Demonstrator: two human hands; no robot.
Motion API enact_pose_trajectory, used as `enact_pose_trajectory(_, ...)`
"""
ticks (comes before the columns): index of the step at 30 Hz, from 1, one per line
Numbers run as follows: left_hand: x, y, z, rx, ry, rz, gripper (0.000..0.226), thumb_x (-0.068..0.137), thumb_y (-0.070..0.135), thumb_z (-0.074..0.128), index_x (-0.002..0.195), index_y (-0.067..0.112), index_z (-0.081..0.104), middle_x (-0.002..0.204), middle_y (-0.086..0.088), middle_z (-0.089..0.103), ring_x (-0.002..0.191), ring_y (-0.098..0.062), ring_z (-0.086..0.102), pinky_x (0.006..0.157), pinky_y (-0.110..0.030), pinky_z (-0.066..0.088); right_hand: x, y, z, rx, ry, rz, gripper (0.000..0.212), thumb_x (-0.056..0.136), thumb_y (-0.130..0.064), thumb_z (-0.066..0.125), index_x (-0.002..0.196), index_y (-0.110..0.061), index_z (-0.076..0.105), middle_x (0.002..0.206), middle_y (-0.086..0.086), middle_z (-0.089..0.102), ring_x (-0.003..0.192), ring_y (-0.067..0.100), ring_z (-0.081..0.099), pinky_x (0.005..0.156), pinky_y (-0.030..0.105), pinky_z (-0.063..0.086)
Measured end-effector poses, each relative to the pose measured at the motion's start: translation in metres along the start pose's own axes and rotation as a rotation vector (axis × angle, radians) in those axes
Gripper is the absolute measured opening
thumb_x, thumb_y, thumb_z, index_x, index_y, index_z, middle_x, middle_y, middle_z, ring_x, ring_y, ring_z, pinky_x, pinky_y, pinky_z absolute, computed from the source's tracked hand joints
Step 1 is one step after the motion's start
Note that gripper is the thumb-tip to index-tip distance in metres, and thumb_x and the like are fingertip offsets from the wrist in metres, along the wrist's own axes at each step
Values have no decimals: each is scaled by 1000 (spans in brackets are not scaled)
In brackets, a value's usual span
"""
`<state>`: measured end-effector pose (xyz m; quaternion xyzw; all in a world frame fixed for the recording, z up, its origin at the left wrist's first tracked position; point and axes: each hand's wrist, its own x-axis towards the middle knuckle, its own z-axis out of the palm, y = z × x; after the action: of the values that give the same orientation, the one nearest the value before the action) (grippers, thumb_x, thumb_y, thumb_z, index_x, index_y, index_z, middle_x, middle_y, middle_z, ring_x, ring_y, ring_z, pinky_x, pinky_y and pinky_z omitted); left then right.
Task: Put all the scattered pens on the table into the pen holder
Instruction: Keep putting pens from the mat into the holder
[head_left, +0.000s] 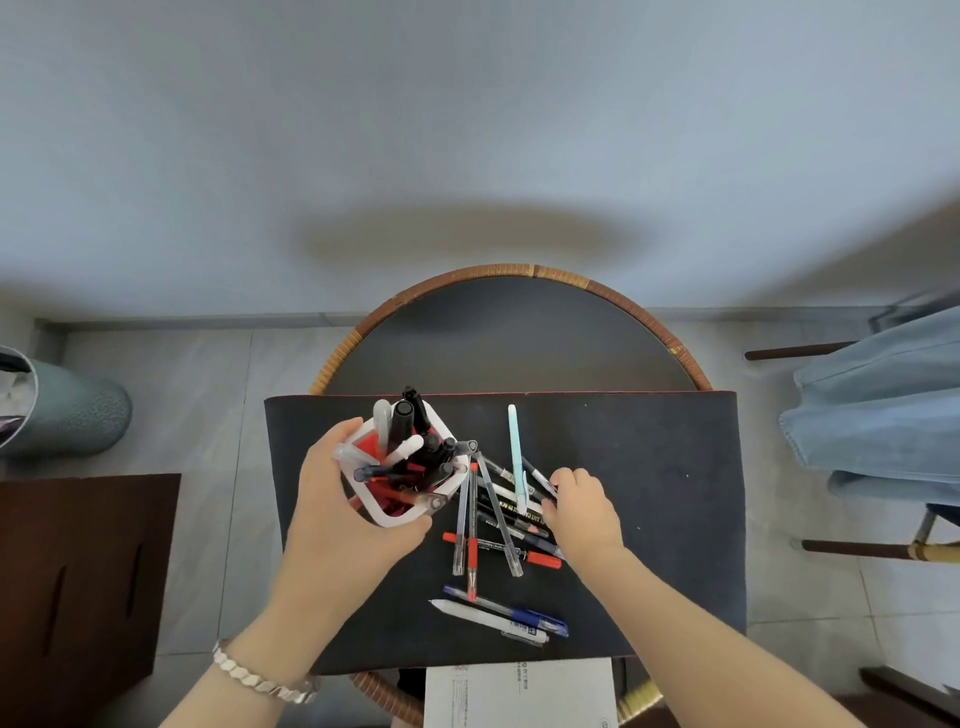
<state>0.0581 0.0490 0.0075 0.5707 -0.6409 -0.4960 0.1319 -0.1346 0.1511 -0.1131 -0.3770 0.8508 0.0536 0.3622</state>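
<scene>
Gripping the white pen holder (402, 512) from its outer side, the left hand (343, 499) has fingers wrapped round the wall, thumb at the near corner; holder sits on the black mat (660, 519), red inside, already packed with black, white, grey and red pens leaning out the top. Right hand (584, 512) rests palm down on the loose pile of pens (501, 512) just right of the holder, fingertips (563, 475) curled onto a couple of pens at the pile's far edge; cannot tell if it is actually clamped on one. Light blue pen (516, 457) lies just left of the right hand's fingertips, pointing away from the person. Red pen (472, 530) and clear pens lie between the two hands, fanned out from beside the holder toward the person. Red-capped marker (540, 558) lies crosswise under the right wrist. Blue pen (511, 613) and white pen (488, 621) lie side by side nearer the person than both hands, apart from the pile. Silver bracelet (260, 675) on left wrist. Mat covers a round table with a woven rim (524, 271); paper sheet (519, 693) at the near edge between the forearms
</scene>
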Motion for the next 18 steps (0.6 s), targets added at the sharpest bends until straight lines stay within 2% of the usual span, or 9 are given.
enact_pose_trajectory(6, -2, 2, 3, 47, 2, -3, 87, 58, 13, 86, 128, 24, 37, 121, 10, 46, 108, -12, 48, 95, -29, 43, 11, 2, 1, -179, -94, -87, 24, 87, -2, 49, 109, -8, 42, 115, 12, 52, 100, 28, 55, 77, 33, 46)
enact_pose_trajectory(9, -2, 2, 6, 38, -2, -10, 87, 57, 13, 87, 128, 24, 37, 122, 8, 48, 110, -13, 50, 94, -29, 44, 12, 17, -5, -57, -144, 2, 24, 90, -4, 42, 114, -4, 40, 121, 17, 45, 102, 36, 55, 73, 38, 41)
enact_pose_trajectory(11, -3, 3, 9, 36, -6, -5, 87, 57, 14, 87, 127, 24, 38, 123, 7, 48, 110, -13, 50, 93, -26, 43, 10, 33, -10, -2, -189, 30, 17, 90, -7, 40, 107, -4, 43, 121, 18, 46, 102, 37, 53, 72, 37, 38)
enact_pose_trajectory(12, -3, 3, 11, 33, -7, -3, 86, 57, 14, 87, 127, 24, 38, 122, 7, 48, 109, -13, 50, 93, -25, 43, 7, 43, -13, -29, -208, 17, 8, 90, -7, 39, 95, -9, 45, 118, 16, 48, 97, 36, 54, 70, 35, 37)
enact_pose_trajectory(14, -3, 5, 14, 33, -8, -8, 86, 57, 14, 87, 127, 24, 37, 119, 9, 46, 107, -12, 50, 93, -24, 43, 1, 59, -19, -93, -199, 21, 14, 91, -8, 37, 79, -16, 37, 108, 14, 53, 80, 32, 51, 65, 33, 35)
enact_pose_trajectory(16, -2, 6, 18, 36, -9, -2, 86, 57, 14, 87, 126, 24, 37, 118, 8, 45, 105, -12, 50, 96, -28, 43, -5, 67, -26, -75, -134, 4, 12, 94, -15, 38, 82, -14, 39, 93, 9, 51, 73, 27, 47, 63, 31, 36)
enact_pose_trajectory(18, -3, 7, 23, 29, -10, -3, 85, 57, 15, 87, 126, 24, 37, 120, 6, 48, 108, -15, 52, 98, -31, 45, -8, 64, -29, 13, -63, -27, 16, 93, -22, 44, 87, -9, 51, 86, 4, 48, 72, 23, 48, 62, 30, 38)
